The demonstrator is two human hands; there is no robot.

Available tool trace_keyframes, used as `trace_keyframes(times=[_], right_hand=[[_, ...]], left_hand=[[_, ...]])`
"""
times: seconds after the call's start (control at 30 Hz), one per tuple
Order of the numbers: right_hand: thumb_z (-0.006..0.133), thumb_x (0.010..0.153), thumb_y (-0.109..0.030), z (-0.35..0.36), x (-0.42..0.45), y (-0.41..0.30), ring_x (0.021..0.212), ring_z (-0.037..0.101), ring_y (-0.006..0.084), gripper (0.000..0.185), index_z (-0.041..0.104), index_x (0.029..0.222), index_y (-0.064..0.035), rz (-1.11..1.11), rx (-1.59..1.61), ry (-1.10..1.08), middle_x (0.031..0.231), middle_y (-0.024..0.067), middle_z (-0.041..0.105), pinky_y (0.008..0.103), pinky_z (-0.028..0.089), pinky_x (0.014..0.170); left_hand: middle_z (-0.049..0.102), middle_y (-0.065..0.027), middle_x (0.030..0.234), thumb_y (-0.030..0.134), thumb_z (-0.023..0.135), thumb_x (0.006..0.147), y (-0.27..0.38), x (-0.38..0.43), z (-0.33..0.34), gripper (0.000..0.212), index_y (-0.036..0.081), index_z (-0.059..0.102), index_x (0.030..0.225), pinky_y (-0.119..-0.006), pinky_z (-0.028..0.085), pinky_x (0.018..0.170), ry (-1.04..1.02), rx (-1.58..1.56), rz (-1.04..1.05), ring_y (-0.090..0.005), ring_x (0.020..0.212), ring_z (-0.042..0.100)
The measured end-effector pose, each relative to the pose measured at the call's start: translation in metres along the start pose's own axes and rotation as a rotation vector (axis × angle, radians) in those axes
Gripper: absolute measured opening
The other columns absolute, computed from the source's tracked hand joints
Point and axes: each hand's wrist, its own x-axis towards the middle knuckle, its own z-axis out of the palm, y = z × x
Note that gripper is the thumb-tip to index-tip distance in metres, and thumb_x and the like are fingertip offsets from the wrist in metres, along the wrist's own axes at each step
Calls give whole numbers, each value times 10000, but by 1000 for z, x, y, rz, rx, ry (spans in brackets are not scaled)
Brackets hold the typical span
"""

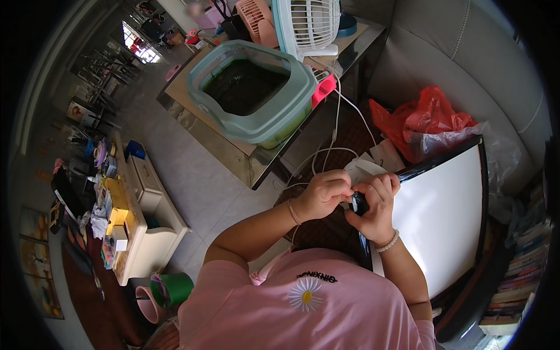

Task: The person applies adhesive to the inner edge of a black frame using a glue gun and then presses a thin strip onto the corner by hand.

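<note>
A white board [437, 214] edged with a glossy black strip [359, 205] leans beside my body on the right. My left hand [326, 192] pinches the strip between thumb and fingertips, close to the board's near upper corner. Right by it, my right hand [376, 205] grips that same corner, with the thumb below and the fingers bent over the top. The fingertips of both hands almost meet there and hide the corner itself. Behind the fingers sits a white object [363, 168], partly covered, with white cables near it.
A green-rimmed tub [262, 127] of dark water stands on a metal-edged table [210, 153], beside a white fan [315, 26]. Red plastic bags [428, 118] lie on a grey sofa [420, 52]. Books [512, 280] are stacked at right. A cluttered desk [131, 245] and bins [173, 288] are at left.
</note>
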Motion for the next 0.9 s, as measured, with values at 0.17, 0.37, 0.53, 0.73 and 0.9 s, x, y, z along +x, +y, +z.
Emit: trace_keyframes(times=[0.17, 0.37, 0.53, 0.73, 0.9], right_hand=[[721, 487, -161, 0, 0, 0, 864, 509, 272, 399, 632, 868, -81, 3, -2, 3, 858, 58, 560, 432, 299, 954], [721, 486, -163, 0, 0, 0, 866, 509, 272, 399, 633, 866, -80, 5, -6, 4, 858, 58, 561, 431, 297, 960], [719, 489, -166, 0, 0, 0, 870, 510, 271, 399, 632, 868, -77, 0, -10, 2, 857, 59, 563, 430, 296, 962], [710, 493, -161, 0, 0, 0, 871, 512, 268, 392, 629, 867, -77, 0, -7, 1, 860, 61, 566, 428, 297, 962], [711, 491, -162, 0, 0, 1, 873, 513, 269, 395, 627, 868, -76, -4, -7, 1, 866, 62, 568, 429, 297, 962]], left_hand=[[555, -96, 780, -179, 655, 688, 0, 0, 0, 219, -8, 536, 758, -295, 504, 541, 5, -11, 0, -210, 643, 586], [554, -98, 778, -174, 658, 683, 0, 0, 0, 217, -8, 542, 761, -296, 503, 542, 4, -18, -3, -216, 644, 584], [556, -99, 778, -168, 662, 679, -1, -1, 0, 215, -7, 549, 767, -299, 498, 545, 3, -25, -5, -222, 649, 583], [558, -100, 781, -173, 653, 688, 0, 1, 0, 207, -11, 552, 767, -300, 506, 545, -3, -15, -3, -221, 648, 588], [559, -100, 784, -184, 639, 696, 0, 0, 0, 203, -15, 550, 765, -292, 517, 544, -1, -10, -1, -211, 643, 593]])
